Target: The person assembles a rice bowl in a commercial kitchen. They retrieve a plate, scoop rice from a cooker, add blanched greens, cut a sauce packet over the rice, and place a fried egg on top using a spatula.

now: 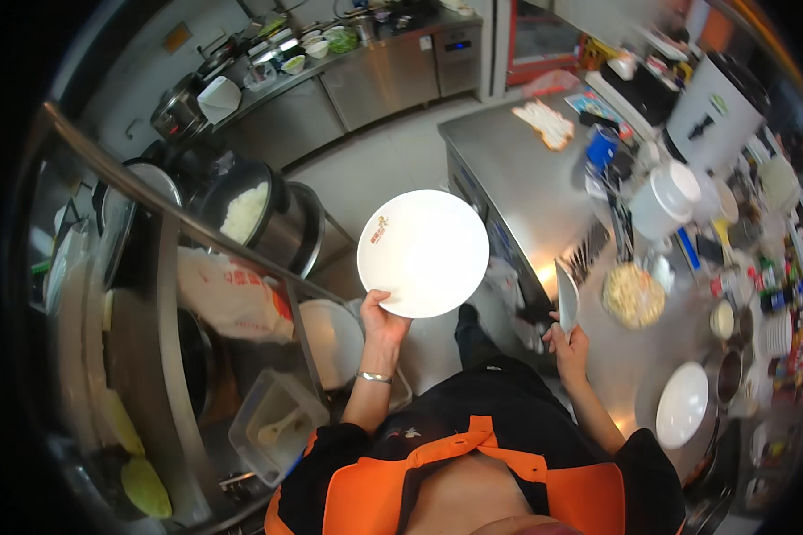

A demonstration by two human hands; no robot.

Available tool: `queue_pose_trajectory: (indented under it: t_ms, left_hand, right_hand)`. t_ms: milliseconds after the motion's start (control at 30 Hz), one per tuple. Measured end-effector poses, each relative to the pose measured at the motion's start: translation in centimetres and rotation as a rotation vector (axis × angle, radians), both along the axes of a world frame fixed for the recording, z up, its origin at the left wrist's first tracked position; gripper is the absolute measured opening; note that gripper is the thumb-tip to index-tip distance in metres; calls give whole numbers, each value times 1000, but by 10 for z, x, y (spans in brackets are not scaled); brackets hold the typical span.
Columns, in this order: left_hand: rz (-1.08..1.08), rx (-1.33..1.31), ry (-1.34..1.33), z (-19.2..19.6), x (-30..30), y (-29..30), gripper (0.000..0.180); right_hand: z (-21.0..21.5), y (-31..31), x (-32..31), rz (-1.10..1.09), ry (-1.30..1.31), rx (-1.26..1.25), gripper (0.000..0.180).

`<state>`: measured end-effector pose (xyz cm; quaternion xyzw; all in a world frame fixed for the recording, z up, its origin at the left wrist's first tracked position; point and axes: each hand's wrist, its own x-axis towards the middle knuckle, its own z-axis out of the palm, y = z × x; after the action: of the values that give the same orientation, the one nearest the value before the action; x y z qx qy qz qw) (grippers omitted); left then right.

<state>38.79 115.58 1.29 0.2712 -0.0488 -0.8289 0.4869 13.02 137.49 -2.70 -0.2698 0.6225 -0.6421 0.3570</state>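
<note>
Left hand (383, 318) clamped on the near rim of a round white plate (424, 253), fingers under it, thumb over the edge; glossy ceramic, flat and bare but for a small reddish mark near its left rim, held up level over the pale floor between the two benches. Right hand (569, 343) clenched round the handle of a broad cleaver (567, 296), steel blade upright, just off the corner of the brushed-steel bench (517, 169). Beyond the blade, on that bench, sat a shallow dish of pale chopped food (633, 294), lumpy in texture. Nearer the body, a second white plate (682, 404), smooth and oval in this view. Off to the left, a round metal pot of white rice (245, 211), grainy and heaped.
</note>
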Motion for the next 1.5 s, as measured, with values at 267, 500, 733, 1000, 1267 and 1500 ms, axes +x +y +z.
queue_pose_trajectory:
  t_ms: [267, 500, 733, 1000, 1267, 1500]
  left_hand:
    - [194, 11, 25, 15, -2, -195, 78]
    - [413, -22, -38, 6, 33, -344, 76]
    - [411, -48, -62, 1, 61, -530, 75]
    - [238, 45, -60, 11, 56, -732, 73]
    - [423, 136, 98, -6, 36, -851, 71]
    - [997, 96, 104, -12, 52, -803, 83]
  right_hand:
    - [16, -290, -51, 204, 6, -21, 30]
    - [50, -529, -12, 611, 54, -2, 35]
    - [47, -711, 20, 702, 366, -50, 36]
    - [25, -886, -14, 372, -106, 141, 29]
    - [15, -1062, -63, 394, -82, 421, 35]
    - [59, -1247, 52, 1322, 223, 368, 22]
